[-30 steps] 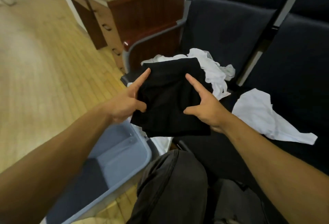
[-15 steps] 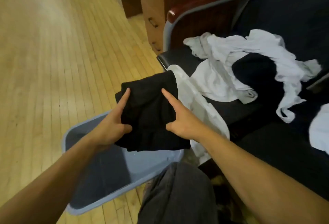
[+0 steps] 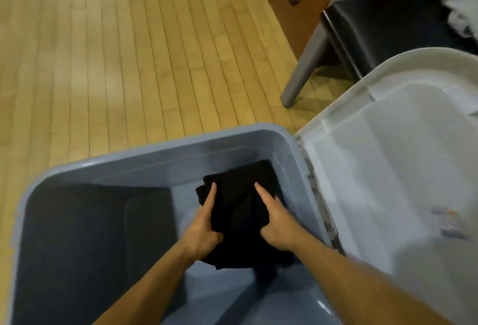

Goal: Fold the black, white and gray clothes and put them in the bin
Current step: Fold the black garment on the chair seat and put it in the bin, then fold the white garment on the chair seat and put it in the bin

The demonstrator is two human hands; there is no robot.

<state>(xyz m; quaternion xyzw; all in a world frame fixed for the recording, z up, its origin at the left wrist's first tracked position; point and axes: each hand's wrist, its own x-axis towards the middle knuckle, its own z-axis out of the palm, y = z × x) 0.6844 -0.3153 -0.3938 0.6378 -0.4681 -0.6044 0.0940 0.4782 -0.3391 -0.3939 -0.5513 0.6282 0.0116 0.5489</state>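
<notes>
Fingers: left hand (image 3: 200, 231) and right hand (image 3: 278, 230) each pinch the folded black garment (image 3: 238, 213), forefingers laid straight along its top, likely to keep the folds together. Location: low inside the gray bin (image 3: 165, 141), near its right wall. Long axis: points toward the far rim.

Both bare forearms reach forward and down, converging. The left hand (image 3: 204, 231) and right hand (image 3: 278, 229) face each other, each with its index finger stretched straight ahead on top of a folded black cloth (image 3: 238, 211) and its thumb pinching the near edge.
</notes>
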